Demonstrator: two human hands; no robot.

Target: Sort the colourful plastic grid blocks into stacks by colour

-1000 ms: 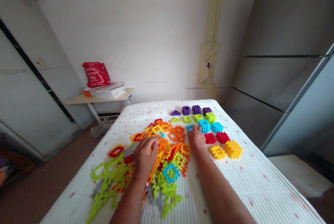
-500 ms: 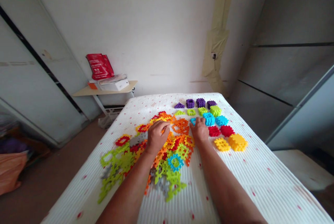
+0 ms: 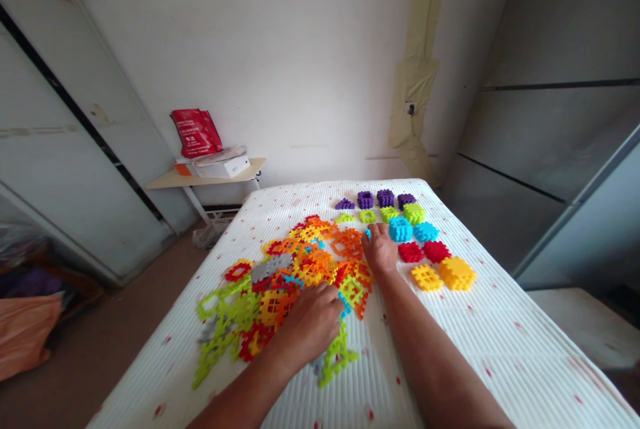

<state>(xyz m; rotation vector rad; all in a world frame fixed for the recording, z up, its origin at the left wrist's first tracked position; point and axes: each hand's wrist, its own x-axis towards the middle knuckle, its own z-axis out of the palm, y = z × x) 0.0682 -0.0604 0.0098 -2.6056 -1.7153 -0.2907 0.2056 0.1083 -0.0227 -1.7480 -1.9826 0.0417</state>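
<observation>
My left hand (image 3: 316, 317) is over the near side of a mixed heap of plastic interlocking pieces (image 3: 273, 306), fingers curled down and closed at the edge of a blue interlocking piece (image 3: 345, 304). The hand covers most of that piece. To the right of the heap, my right hand (image 3: 380, 249) has its fingers closed at another blue interlocking piece (image 3: 369, 234), of which only a small edge shows. Right beside this hand stand a blue stack (image 3: 401, 229) and a flatter blue stack (image 3: 426, 231).
Sorted by colour at the right are purple stacks (image 3: 385, 198), green stacks (image 3: 414, 213), red stacks (image 3: 437, 252) and yellow stacks (image 3: 457, 272). They lie on a white ribbed cover (image 3: 450, 356). A side table (image 3: 200, 181) with a red bag (image 3: 195, 132) stands at the far left.
My left hand has come nearer from the middle of the heap and closed at the blue ring-shaped piece, now mostly covered. My right hand has stayed almost in place. The view has shifted slightly.
</observation>
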